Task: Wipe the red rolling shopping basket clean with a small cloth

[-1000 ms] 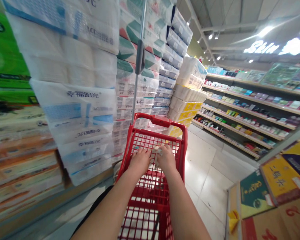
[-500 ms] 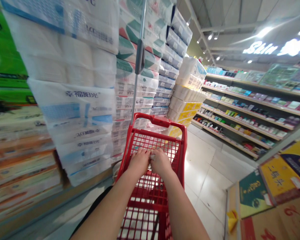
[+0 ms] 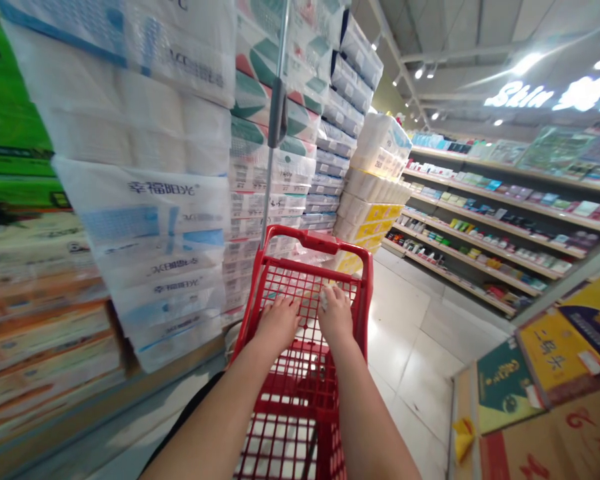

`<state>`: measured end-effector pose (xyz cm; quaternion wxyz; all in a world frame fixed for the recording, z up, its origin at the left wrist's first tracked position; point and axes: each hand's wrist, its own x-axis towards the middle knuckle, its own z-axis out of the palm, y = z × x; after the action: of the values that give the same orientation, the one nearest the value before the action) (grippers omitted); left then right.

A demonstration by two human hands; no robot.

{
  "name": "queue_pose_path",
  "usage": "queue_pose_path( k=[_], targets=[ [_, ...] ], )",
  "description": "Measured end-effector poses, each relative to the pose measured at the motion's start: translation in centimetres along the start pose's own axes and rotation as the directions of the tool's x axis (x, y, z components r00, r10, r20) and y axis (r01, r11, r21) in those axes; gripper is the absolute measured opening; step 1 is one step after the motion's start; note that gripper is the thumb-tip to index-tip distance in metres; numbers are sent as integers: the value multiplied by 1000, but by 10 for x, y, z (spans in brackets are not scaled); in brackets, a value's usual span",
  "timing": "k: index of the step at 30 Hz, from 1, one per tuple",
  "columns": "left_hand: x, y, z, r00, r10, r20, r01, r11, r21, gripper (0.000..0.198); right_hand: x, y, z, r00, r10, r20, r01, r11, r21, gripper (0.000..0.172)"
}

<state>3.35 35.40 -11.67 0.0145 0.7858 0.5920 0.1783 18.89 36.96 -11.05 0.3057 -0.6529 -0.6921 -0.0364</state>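
Both my hands hover over a red mesh shopping cart (image 3: 363, 280) in a shop aisle. My left hand (image 3: 279, 321) is seen from the back, its fingers bent down and pressed together above the mesh; what is under them is hidden. Close beside it, my right hand (image 3: 336, 312) has its fingers curled round a small white crumpled thing (image 3: 324, 297), of which only a corner shows. The two hands are a finger's width apart. A grey pole (image 3: 275, 127) rises from the cart's far left corner.
Tall stacks of packed toilet paper (image 3: 155, 200) line the left side close to the cart. Shelves of small goods (image 3: 505, 213) run along the right. Cardboard boxes (image 3: 530, 400) stand at the near right. Pale floor tiles (image 3: 415, 333) stretch ahead.
My right hand moved left against my left hand, then back out to the right and slightly forward. Less of the white thing shows now. The cart and left hand have barely moved.
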Motion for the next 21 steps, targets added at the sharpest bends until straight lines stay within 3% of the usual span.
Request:
queue_pose_path(
  k=[3, 7, 9, 13, 15, 18, 21],
  targets=[
    [0, 0, -1, 1000, 4, 14, -4, 1000, -2, 35, -4, -11, -2, 999, -27, 32, 24, 997, 70, 45],
    [0, -1, -1, 1000, -2, 28, 2, 1000, 3, 37, -7, -23, -4, 960, -225, 165, 189, 960, 208, 42],
    [0, -1, 0, 1000, 1, 20, -1, 1000, -2, 37, -5, -19, -6, 974, -193, 115, 169, 967, 190, 43],
    [0, -1, 0, 1000, 9, 8, -8, 1000, -15, 37, 0, -6, -8, 997, 10, -77, -3, 996, 88, 42],
    [0, -1, 0, 1000, 2, 16, -1, 1000, -15, 37, -2, -9, -7, 999, -22, -30, 24, 997, 72, 40],
    [0, -2, -1, 1000, -4, 29, 4, 1000, -11, 37, -7, -20, -4, 974, -183, 136, 172, 981, 90, 36],
    [-1, -2, -2, 1000, 6, 20, -5, 1000, -16, 37, -7, -21, -4, 983, -147, 113, 142, 989, 52, 33]
  ],
)
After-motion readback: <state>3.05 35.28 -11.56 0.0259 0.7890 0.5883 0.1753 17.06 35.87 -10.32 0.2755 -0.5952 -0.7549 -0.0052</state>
